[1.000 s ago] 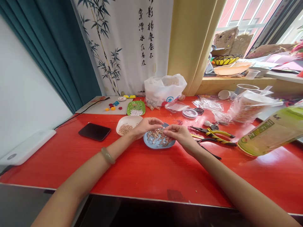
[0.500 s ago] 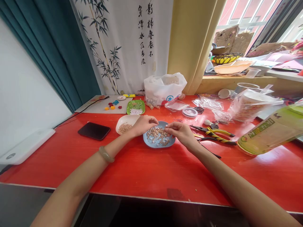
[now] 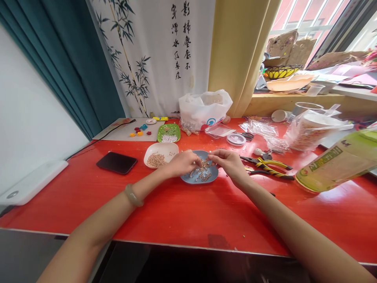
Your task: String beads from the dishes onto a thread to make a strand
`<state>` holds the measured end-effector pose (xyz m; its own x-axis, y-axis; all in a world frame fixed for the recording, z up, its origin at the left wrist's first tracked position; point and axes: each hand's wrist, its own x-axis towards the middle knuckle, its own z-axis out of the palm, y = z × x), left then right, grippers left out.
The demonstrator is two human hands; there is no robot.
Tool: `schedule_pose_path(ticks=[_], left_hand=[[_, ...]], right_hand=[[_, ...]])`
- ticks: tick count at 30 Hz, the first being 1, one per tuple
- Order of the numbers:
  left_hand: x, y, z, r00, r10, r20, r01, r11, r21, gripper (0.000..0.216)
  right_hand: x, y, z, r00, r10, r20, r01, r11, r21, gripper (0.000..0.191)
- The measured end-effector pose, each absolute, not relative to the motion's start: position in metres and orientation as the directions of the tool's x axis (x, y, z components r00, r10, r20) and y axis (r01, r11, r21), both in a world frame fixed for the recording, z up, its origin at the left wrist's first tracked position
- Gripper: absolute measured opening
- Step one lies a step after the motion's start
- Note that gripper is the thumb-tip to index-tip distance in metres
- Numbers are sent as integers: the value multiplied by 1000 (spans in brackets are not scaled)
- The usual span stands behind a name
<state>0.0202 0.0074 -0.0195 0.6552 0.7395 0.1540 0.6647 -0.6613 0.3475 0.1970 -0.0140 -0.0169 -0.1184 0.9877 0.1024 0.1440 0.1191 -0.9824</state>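
A blue dish [image 3: 193, 181] holds gold and clear beads [image 3: 204, 172] with small metal pieces. My left hand [image 3: 185, 163], with a bangle on its wrist, reaches over the dish's left side. Its fingers are bent down and pinched close to the beads; what they grip, if anything, is too small to make out. Above the right rim, my right hand [image 3: 228, 162] pinches a tiny pearl-white bead [image 3: 210, 152] between thumb and forefinger. Beside my left hand stands a cream dish [image 3: 171, 148] with many small gold beads [image 3: 156, 160].
Pliers [image 3: 266, 167] lie right of my right hand, and a phone [image 3: 117, 162] lies to the left. Behind are a green tray [image 3: 160, 133] of beads, a white plastic bag [image 3: 203, 108] and a round lidded case [image 3: 236, 139]. A large green-labelled bottle [image 3: 335, 161] stands at right.
My left hand has moved slightly right and lower, its fingers now down at the beads. My right hand has risen a little, and a small white bead shows at its fingertips.
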Motion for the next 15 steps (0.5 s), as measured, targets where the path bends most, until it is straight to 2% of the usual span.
schedule_pose_path(ticks=[6, 15], left_hand=[[24, 4, -23, 665, 727, 169, 691, -686, 229, 22], [20, 8, -27, 643, 739, 199, 711, -673, 202, 25]], right_hand=[[197, -14, -17, -123, 988, 89, 136, 106, -985, 21], [198, -14, -17, -118, 990, 84, 157, 102, -982, 23]])
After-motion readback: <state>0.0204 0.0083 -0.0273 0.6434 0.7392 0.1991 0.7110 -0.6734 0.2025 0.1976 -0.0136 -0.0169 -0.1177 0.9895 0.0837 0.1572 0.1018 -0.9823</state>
